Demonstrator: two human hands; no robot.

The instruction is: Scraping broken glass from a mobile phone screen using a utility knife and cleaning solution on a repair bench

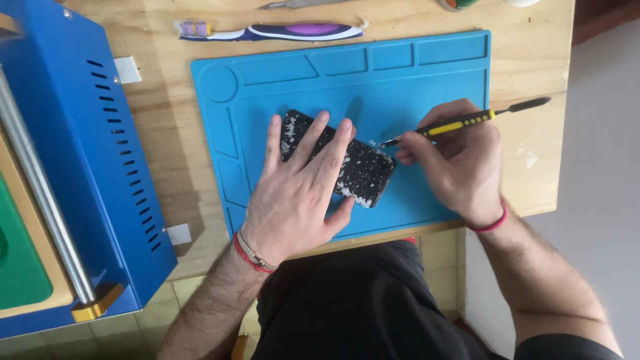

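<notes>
The phone (337,163) is pressed flat on the blue mat (433,73) by the open left hand (297,193), its long axis running diagonally. At its right end, a yellow-black pry tool (460,123) is pinched by the right hand (460,160).

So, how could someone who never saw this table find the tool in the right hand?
Find the blue work mat on the wooden table. At its right edge, the right hand pinches a thin pry tool, tip beside the black phone. Unlike the purple toothbrush above the mat, it has a black-and-yellow handle.
</notes>
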